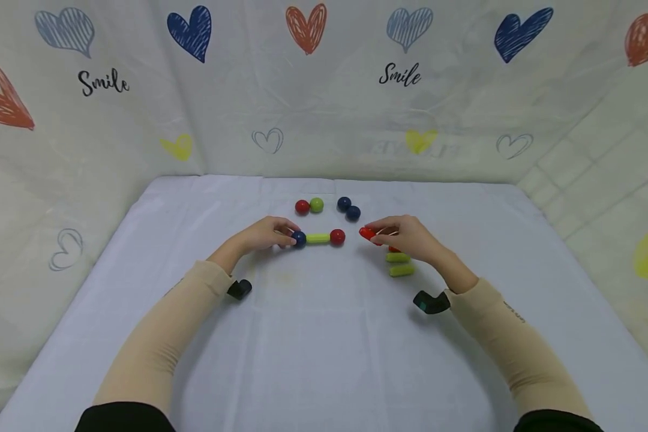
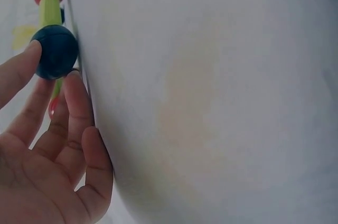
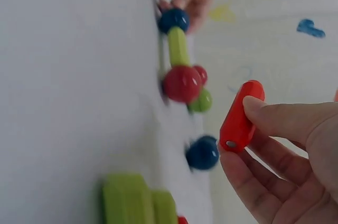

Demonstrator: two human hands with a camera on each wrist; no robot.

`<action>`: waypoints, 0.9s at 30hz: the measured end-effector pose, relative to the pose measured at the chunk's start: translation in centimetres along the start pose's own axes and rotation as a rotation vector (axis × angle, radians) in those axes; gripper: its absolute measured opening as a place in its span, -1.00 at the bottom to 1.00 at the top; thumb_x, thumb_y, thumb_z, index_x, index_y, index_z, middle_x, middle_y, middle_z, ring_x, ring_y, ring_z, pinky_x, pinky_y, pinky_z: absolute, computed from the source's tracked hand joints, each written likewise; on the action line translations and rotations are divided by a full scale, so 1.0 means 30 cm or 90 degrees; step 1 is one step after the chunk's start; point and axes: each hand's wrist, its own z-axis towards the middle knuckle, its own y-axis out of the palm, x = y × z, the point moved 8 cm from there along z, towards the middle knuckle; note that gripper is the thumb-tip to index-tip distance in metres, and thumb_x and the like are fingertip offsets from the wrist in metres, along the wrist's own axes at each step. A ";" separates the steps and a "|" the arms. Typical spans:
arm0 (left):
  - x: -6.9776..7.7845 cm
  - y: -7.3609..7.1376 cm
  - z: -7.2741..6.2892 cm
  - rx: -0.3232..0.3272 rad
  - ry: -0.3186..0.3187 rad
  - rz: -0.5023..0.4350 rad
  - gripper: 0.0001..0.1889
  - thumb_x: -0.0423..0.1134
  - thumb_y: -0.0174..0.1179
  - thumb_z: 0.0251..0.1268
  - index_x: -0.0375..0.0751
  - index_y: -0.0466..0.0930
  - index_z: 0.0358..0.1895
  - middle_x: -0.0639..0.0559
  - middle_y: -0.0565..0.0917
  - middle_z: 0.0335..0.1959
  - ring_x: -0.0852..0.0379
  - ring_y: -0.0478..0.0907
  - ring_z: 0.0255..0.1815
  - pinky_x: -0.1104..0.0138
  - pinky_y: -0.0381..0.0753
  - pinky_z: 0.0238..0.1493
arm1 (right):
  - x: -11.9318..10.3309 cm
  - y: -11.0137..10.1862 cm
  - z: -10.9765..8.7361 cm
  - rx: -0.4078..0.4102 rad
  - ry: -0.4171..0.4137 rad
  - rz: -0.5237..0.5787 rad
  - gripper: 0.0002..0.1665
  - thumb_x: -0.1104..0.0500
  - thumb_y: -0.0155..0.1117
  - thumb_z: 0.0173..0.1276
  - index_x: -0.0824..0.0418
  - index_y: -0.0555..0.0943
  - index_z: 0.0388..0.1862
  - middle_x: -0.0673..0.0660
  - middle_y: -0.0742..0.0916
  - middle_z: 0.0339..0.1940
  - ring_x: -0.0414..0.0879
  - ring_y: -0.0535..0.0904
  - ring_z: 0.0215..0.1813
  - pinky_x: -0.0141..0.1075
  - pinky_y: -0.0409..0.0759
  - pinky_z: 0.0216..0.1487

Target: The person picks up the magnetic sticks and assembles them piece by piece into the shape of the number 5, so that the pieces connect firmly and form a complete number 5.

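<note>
My left hand [image 1: 270, 233] pinches a dark blue ball [image 2: 55, 52] between thumb and fingertips. This ball joins a yellow-green rod [image 1: 318, 239], whose other end carries a red ball [image 1: 337, 237]; the joined piece lies along the white tabletop. To the right of it, my right hand [image 1: 407, 237] pinches a short red rod [image 3: 240, 121] between thumb and fingers. A small metal spot shows on this rod's lower end in the right wrist view. The red rod is apart from the red ball, with a gap between them.
Behind the joined piece sit a red ball [image 1: 302, 207] touching a green ball [image 1: 316, 204], and two dark blue balls [image 1: 353, 213]. Two yellow-green rods [image 1: 402, 270] and a partly hidden red rod [image 1: 393, 249] lie below my right hand. A heart-printed cloth [image 1: 345, 108] hangs behind the table.
</note>
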 end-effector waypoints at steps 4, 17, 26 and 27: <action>0.002 0.000 -0.001 -0.006 -0.009 0.007 -0.53 -0.20 0.22 0.50 -0.23 0.49 0.39 -0.19 0.61 0.19 -0.04 0.57 0.01 0.19 0.48 0.04 | -0.046 0.067 -0.003 -0.001 -0.026 0.020 -0.59 0.24 0.38 0.43 0.27 0.68 0.23 0.22 0.77 0.00 0.08 0.72 0.01 -0.07 0.66 0.07; -0.014 -0.006 0.020 -0.032 -0.046 0.016 -0.52 -0.12 0.20 0.51 -0.16 0.48 0.41 -0.15 0.58 0.25 -0.06 0.53 0.09 0.11 0.47 0.14 | -0.041 0.299 0.064 -0.059 0.148 0.291 -0.45 0.13 0.35 0.48 0.17 0.56 0.42 0.22 0.58 0.30 0.08 0.48 0.25 -0.28 0.62 0.09; -0.019 -0.008 0.021 -0.032 -0.044 -0.003 -0.53 -0.13 0.19 0.52 -0.18 0.48 0.40 -0.16 0.58 0.25 -0.06 0.52 0.07 0.12 0.46 0.13 | -0.062 0.377 0.099 -0.092 0.175 0.446 -0.41 0.21 0.22 0.56 0.23 0.41 0.52 0.24 0.47 0.43 0.08 0.47 0.30 -0.24 0.61 0.15; -0.019 -0.009 0.022 -0.033 -0.041 -0.002 -0.53 -0.14 0.18 0.52 -0.18 0.47 0.40 -0.16 0.58 0.24 -0.06 0.53 0.07 0.13 0.46 0.12 | -0.064 0.385 0.102 -0.095 0.181 0.467 -0.41 0.22 0.21 0.56 0.23 0.41 0.52 0.24 0.46 0.43 0.09 0.47 0.30 -0.23 0.63 0.13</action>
